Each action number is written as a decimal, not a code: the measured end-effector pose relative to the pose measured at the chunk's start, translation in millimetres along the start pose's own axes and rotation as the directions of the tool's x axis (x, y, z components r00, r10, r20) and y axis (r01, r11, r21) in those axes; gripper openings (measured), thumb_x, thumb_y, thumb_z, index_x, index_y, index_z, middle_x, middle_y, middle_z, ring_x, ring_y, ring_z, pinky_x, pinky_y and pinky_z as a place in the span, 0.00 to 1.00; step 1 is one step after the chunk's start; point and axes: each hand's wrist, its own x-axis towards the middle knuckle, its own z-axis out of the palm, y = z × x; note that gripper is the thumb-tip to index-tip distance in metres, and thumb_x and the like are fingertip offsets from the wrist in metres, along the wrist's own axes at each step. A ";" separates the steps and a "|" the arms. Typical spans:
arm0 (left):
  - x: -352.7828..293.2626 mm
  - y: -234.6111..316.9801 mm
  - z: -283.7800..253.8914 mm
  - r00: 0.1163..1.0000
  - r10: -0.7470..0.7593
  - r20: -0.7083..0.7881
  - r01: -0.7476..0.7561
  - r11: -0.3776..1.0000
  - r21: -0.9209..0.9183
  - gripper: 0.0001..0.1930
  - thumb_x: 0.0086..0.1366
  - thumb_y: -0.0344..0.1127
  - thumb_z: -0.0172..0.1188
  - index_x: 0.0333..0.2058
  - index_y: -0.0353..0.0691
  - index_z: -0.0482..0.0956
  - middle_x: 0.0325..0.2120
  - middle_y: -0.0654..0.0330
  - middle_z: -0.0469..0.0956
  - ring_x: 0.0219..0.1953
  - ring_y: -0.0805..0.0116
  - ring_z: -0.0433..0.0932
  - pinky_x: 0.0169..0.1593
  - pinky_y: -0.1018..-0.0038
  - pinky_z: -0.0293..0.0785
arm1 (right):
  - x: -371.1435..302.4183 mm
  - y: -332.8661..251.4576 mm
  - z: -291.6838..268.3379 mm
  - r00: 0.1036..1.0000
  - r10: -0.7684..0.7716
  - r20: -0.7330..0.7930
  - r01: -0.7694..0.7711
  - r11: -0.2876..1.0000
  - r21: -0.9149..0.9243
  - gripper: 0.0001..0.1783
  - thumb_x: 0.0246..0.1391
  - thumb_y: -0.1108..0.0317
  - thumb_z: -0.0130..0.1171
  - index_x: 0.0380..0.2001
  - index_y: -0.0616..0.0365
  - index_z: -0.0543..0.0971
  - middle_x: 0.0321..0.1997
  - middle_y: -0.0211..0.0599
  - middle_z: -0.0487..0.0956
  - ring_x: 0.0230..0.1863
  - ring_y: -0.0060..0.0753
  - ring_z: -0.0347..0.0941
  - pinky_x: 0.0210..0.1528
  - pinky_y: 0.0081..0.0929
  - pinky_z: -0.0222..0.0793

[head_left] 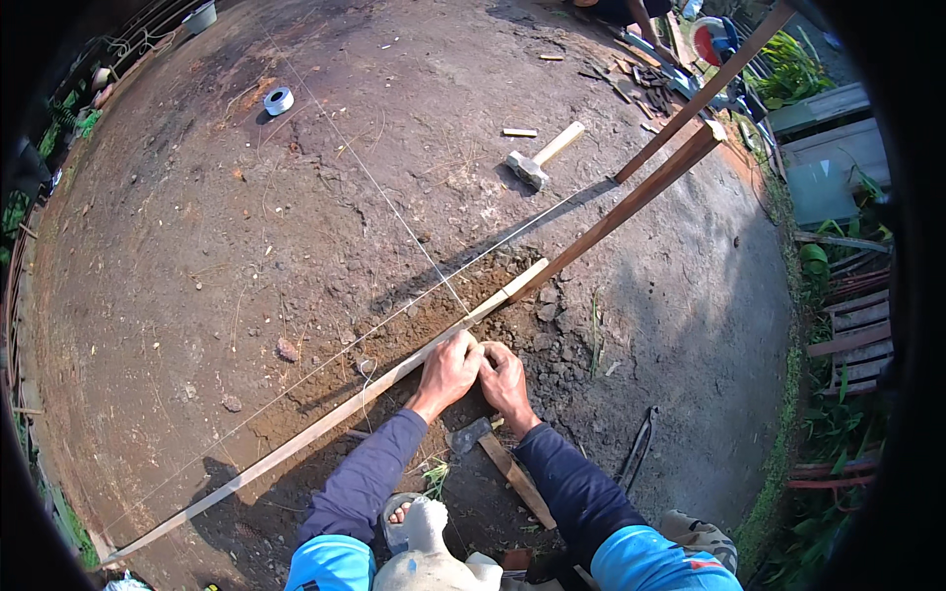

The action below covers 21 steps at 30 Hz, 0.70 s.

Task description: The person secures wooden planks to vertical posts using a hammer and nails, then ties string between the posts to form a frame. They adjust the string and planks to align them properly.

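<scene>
A long pale wooden batten point(394, 370) runs aslant from the lower left up to a brown upright wooden post point(631, 209). My left hand point(450, 374) is closed at the batten's near edge, its fingers pinched together. Right beside it, my right hand point(506, 382) is also closed, fingertips meeting those of the left. What they pinch is hidden between the fingers. A thin white string point(379, 189) comes from the far left down to the batten just beyond my hands. A loose strand of string point(366, 394) curls by my left wrist.
Below my hands lie a hammer point(500, 461) and dark pincers point(641, 448). Farther off are a sledgehammer point(542, 161), a white roll point(278, 100) and a second post point(705, 94). A co-worker's arm point(645, 22) shows near a saw point(714, 41) and wood scraps. Another string point(414, 300) crosses beyond the batten.
</scene>
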 end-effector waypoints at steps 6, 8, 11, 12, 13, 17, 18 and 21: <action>-13.8 -2.2 -9.4 0.996 -0.078 0.032 0.075 0.994 0.083 0.13 0.70 0.42 0.62 0.39 0.38 0.76 0.31 0.45 0.82 0.37 0.43 0.83 0.41 0.53 0.77 | -7.1 -10.8 -25.1 0.983 0.160 -0.088 -0.144 0.976 0.164 0.12 0.63 0.68 0.62 0.44 0.66 0.84 0.43 0.42 0.85 0.46 0.34 0.81 0.52 0.33 0.75; -19.9 -2.7 -22.6 0.977 -0.200 0.068 0.196 0.979 0.060 0.19 0.71 0.47 0.65 0.48 0.37 0.80 0.36 0.54 0.85 0.38 0.63 0.84 0.44 0.65 0.79 | -6.6 -25.6 -37.5 0.979 0.153 -0.132 -0.110 0.952 0.287 0.11 0.66 0.68 0.61 0.46 0.63 0.84 0.36 0.27 0.82 0.36 0.19 0.75 0.41 0.22 0.72; -40.7 -4.4 -45.1 0.971 -0.231 0.061 0.231 0.973 -0.007 0.22 0.71 0.48 0.66 0.52 0.36 0.79 0.38 0.54 0.85 0.40 0.66 0.84 0.46 0.67 0.80 | -4.0 -64.5 -56.0 0.972 0.191 -0.139 -0.088 0.839 0.537 0.08 0.68 0.71 0.60 0.45 0.62 0.84 0.37 0.27 0.82 0.32 0.15 0.72 0.35 0.18 0.69; -47.6 -4.5 -54.0 0.960 -0.266 0.092 0.268 0.963 -0.008 0.22 0.70 0.48 0.67 0.53 0.36 0.79 0.40 0.53 0.86 0.40 0.67 0.84 0.46 0.68 0.80 | -2.2 -82.7 -62.3 0.975 0.120 -0.186 0.009 0.818 0.575 0.08 0.68 0.71 0.60 0.46 0.62 0.84 0.38 0.29 0.82 0.32 0.16 0.72 0.36 0.19 0.69; -58.6 -2.5 -64.7 0.974 -0.214 0.077 0.204 0.972 0.119 0.22 0.70 0.46 0.67 0.53 0.37 0.79 0.40 0.53 0.86 0.40 0.67 0.84 0.46 0.68 0.80 | -0.5 -104.5 -68.5 0.971 0.084 -0.222 0.069 0.794 0.604 0.08 0.68 0.72 0.60 0.46 0.62 0.83 0.40 0.31 0.82 0.32 0.16 0.73 0.36 0.19 0.69; -99.0 37.5 -111.9 0.782 -0.621 0.055 0.593 0.769 0.237 0.24 0.68 0.51 0.67 0.54 0.42 0.80 0.43 0.47 0.87 0.46 0.59 0.86 0.48 0.65 0.80 | 2.3 -220.5 -120.7 0.931 -0.126 -0.341 0.335 0.662 0.671 0.12 0.67 0.67 0.61 0.48 0.64 0.82 0.52 0.42 0.79 0.37 0.21 0.74 0.42 0.23 0.72; -113.5 56.5 -125.5 0.731 -0.677 0.084 0.665 0.735 0.129 0.24 0.68 0.52 0.66 0.55 0.42 0.80 0.45 0.46 0.86 0.49 0.57 0.86 0.50 0.64 0.80 | -0.2 -254.8 -140.1 0.909 -0.179 -0.377 0.404 0.603 0.687 0.14 0.67 0.65 0.61 0.49 0.64 0.82 0.55 0.44 0.78 0.40 0.23 0.74 0.44 0.23 0.73; -151.3 122.0 -155.5 0.706 -0.708 0.027 0.681 0.689 0.248 0.25 0.67 0.52 0.65 0.55 0.41 0.80 0.47 0.45 0.86 0.50 0.51 0.85 0.54 0.62 0.79 | -13.0 -367.9 -220.5 0.818 -0.324 -0.476 0.575 0.470 0.669 0.28 0.67 0.46 0.58 0.57 0.58 0.78 0.65 0.45 0.71 0.46 0.28 0.71 0.51 0.30 0.69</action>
